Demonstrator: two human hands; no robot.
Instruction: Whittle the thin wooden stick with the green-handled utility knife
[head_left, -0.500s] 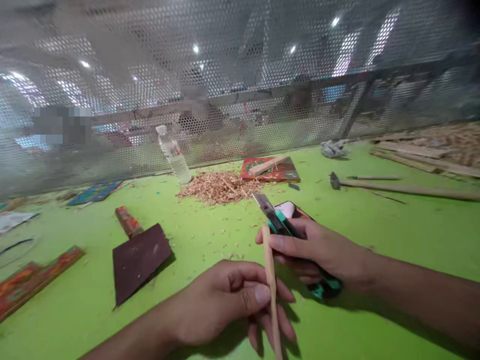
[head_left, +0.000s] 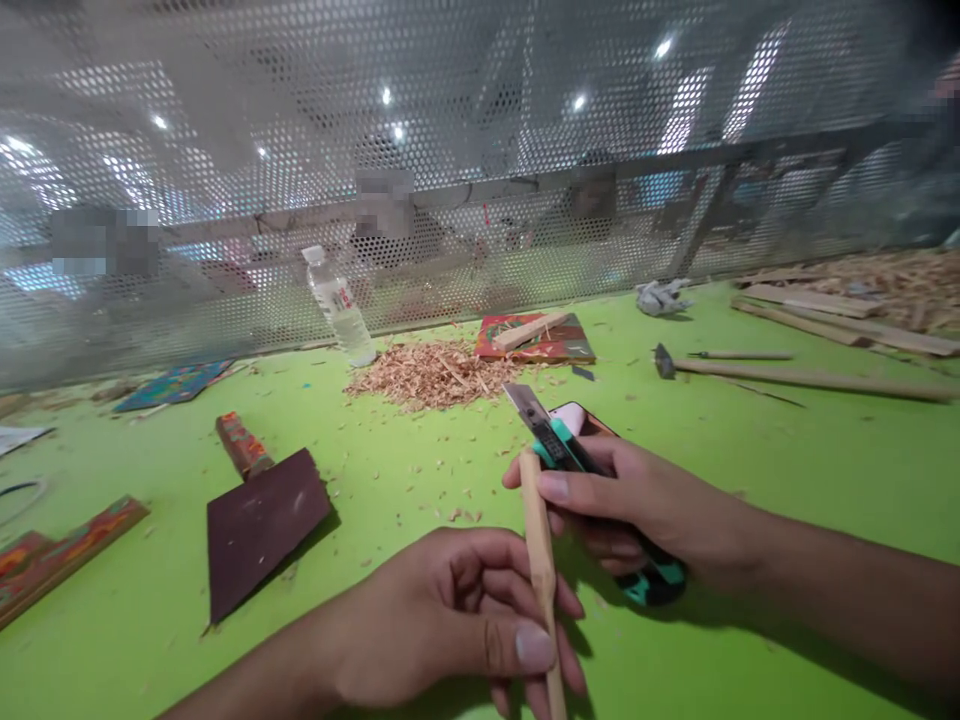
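My left hand (head_left: 450, 620) is closed around a thin wooden stick (head_left: 538, 560), pinching it between thumb and fingers so it stands nearly upright. My right hand (head_left: 637, 500) grips a teal and black utility knife (head_left: 551, 435) with its blade out, pointing up and left. The right thumb rests against the top end of the stick. A phone (head_left: 581, 418) lies on the green table (head_left: 750, 450) just behind the knife.
A pile of wood shavings (head_left: 431, 373), a plastic bottle (head_left: 339, 305) and a painted board (head_left: 536, 338) sit behind. A dark scraper (head_left: 259, 520) lies left, a hammer (head_left: 787, 375) and wood strips (head_left: 825, 305) right. A perforated metal screen (head_left: 480, 170) closes the back.
My left hand has slid lower and turned slightly on the stick. The view has shifted a little; the knife hand stays in place.
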